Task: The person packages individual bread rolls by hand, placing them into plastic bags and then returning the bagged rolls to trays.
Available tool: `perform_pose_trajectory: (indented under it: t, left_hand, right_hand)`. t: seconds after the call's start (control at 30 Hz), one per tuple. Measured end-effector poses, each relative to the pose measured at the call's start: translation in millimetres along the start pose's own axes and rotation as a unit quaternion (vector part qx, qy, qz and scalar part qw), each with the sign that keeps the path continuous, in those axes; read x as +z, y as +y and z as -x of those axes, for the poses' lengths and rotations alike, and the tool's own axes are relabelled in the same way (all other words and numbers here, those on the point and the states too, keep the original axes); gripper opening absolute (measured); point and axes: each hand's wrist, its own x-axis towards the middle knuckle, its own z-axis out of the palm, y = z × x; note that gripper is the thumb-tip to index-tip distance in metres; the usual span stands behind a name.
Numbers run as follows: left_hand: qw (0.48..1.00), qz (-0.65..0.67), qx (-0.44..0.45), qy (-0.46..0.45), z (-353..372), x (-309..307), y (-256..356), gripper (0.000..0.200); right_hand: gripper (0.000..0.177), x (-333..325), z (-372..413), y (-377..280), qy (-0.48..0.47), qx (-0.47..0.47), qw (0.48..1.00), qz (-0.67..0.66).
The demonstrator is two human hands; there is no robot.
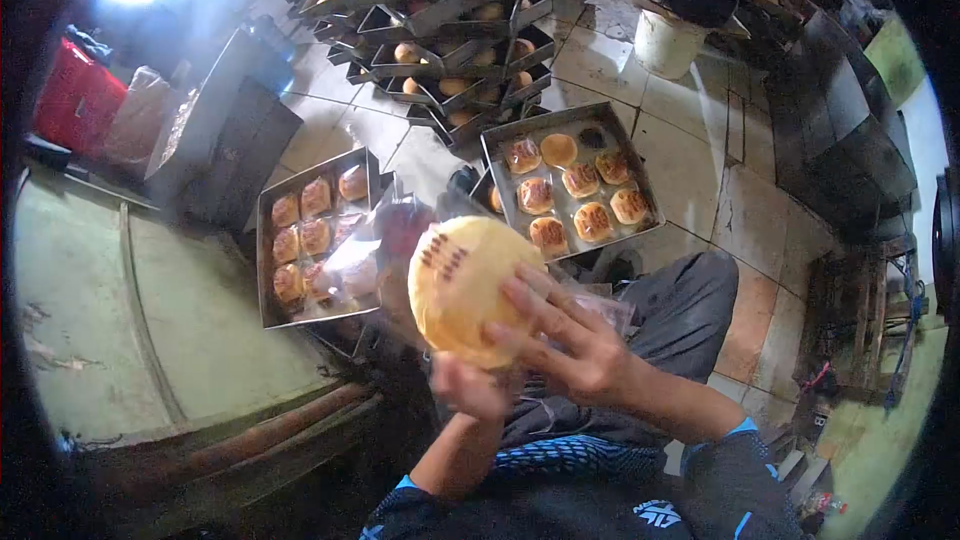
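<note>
A round yellow bun [465, 285] with brown printed marks is held up close to the camera, clear plastic film showing around its edges. My right hand [575, 345] presses its fingers along the bun's right side. Blurred by motion, my left hand [472, 388] grips it from below, its fingers partly hidden. Behind the bun to the left, a metal tray [264, 270] carries several browned buns [315, 236], some under shiny clear plastic. To the right, another metal tray [640, 155] holds several buns [592, 222] with dark tops.
Criss-crossed metal trays [450, 15] with buns are stacked at the back. A white bucket [668, 44] stands near a person at the upper right. A red crate [78, 100] and a metal box [225, 140] sit at the left by a pale green surface [75, 290].
</note>
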Motion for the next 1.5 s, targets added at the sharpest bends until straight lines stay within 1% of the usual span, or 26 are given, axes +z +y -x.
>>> perform_pose_trajectory:
  t: [0.07,0.13,0.17,0.23,0.37,0.47,0.53,0.63,0.67,0.73,0.77,0.87,0.93,0.97,1.0,1.03,1.1,1.13,1.2,1.23,1.27,1.33,1.37,1.4,1.47,1.5]
  left_hand:
    - [0.974,0.185,-0.045,-0.12,-21.9,-5.0,28.1,0.098]
    - [0.96,0.212,-0.05,-0.174,-28.9,-10.7,17.4,0.098]
    - [0.995,0.03,-0.037,-0.09,-17.0,-13.6,-0.7,0.09]
    - [0.989,-0.14,-0.036,0.019,-13.4,-14.8,-10.0,0.078]
    - [0.992,0.01,-0.118,0.041,-46.5,-38.4,-2.2,0.065]
    - [0.985,0.096,-0.136,0.049,-58.7,-57.2,0.9,0.066]
    - [0.981,0.092,-0.161,0.05,-54.3,-52.0,2.6,0.065]
    - [0.986,0.029,-0.164,0.015,-53.2,-41.5,-10.9,0.059]
    - [0.983,-0.039,-0.177,0.005,-54.4,-40.0,-10.1,0.057]
    - [0.967,0.061,-0.242,0.051,-62.6,-48.6,-0.3,0.054]
    - [0.971,0.063,-0.207,0.106,-68.0,-50.3,0.4,0.057]
    - [0.95,0.178,-0.255,0.01,-74.8,-92.6,13.1,0.066]
    - [0.951,0.126,-0.278,0.05,-71.0,-92.6,9.9,0.066]
    - [0.949,0.093,-0.29,0.077,-64.7,-84.1,6.5,0.066]
    - [0.945,0.057,-0.303,0.105,-57.0,-78.3,1.9,0.065]
    - [0.943,0.006,-0.32,0.095,-48.6,-71.8,-2.1,0.066]
    - [0.925,0.129,-0.355,0.028,-16.0,-71.7,-12.6,0.068]
    - [0.905,0.195,-0.375,-0.036,-5.2,-86.7,-26.1,0.068]
    - [0.963,-0.206,-0.149,0.087,10.3,-74.0,-45.4,0.067]
    - [0.963,-0.265,-0.028,0.046,8.1,-78.5,-44.7,0.062]
    - [0.943,-0.318,0.094,0.004,3.8,-84.9,-41.7,0.056]
    - [0.891,-0.427,0.15,-0.041,-7.7,-99.8,-18.3,0.046]
    - [0.858,-0.479,0.176,-0.06,-10.2,-102.5,-8.4,0.042]
    - [0.837,-0.49,0.244,0.007,-16.4,-92.5,0.5,0.036]
    - [0.763,-0.517,0.386,-0.02,-24.8,-99.9,22.7,0.028]
    - [0.715,-0.537,0.446,-0.033,-29.4,-112.0,25.4,0.024]
  right_hand:
    - [0.049,-2.7,3.5,-3.2,-0.027,-0.035,0.999,-0.002]
    - [0.052,-0.4,-0.4,-4.7,-0.037,-0.009,0.999,0.015]
    - [0.053,1.8,-4.8,-5.3,-0.032,0.013,0.999,0.03]
    - [0.06,4.0,-18.4,-8.0,-0.046,0.084,0.995,0.001]
    - [0.054,13.8,-3.8,-17.3,-0.067,0.1,0.993,-0.009]
    - [0.043,7.9,21.7,9.1,-0.326,0.104,0.907,-0.245]
    - [0.03,13.9,12.1,12.5,-0.177,0.14,0.91,-0.347]
    - [0.018,31.4,-3.6,17.0,-0.12,0.126,0.945,-0.278]
    - [0.016,27.7,-4.0,12.7,-0.143,0.116,0.942,-0.282]
    - [0.013,11.2,-13.5,-0.4,-0.191,0.091,0.933,-0.291]
    - [0.009,1.4,-12.5,-5.9,-0.186,0.06,0.889,-0.415]
    - [0.008,-22.0,-14.9,20.6,-0.361,0.039,0.647,-0.671]
    - [0.015,-4.7,7.0,41.6,-0.289,0.249,0.85,-0.363]
    - [0.022,27.4,23.9,46.5,-0.046,0.245,0.957,-0.145]
    - [0.027,24.5,7.8,33.9,0.056,0.246,0.967,-0.031]
    - [0.027,24.9,7.3,30.0,0.083,0.201,0.975,-0.054]
    - [0.021,19.4,4.9,28.6,0.12,0.085,0.988,-0.056]
    - [0.018,22.0,7.1,28.6,0.152,0.134,0.974,-0.1]
    - [0.012,33.7,11.1,26.0,0.218,0.227,0.931,-0.183]
    - [0.01,38.6,11.3,23.6,0.236,0.333,0.875,-0.26]
    - [0.011,40.0,10.7,25.0,0.228,0.339,0.864,-0.293]
    - [0.012,41.6,11.8,24.7,0.206,0.359,0.835,-0.363]
    - [0.012,35.9,8.4,25.8,0.175,0.361,0.846,-0.352]
    - [0.013,23.5,-3.4,26.4,0.146,0.298,0.905,-0.267]
    - [0.015,3.8,-27.1,26.2,0.091,0.156,0.98,-0.088]
    - [0.019,16.8,-25.2,30.9,0.148,0.097,0.983,-0.046]
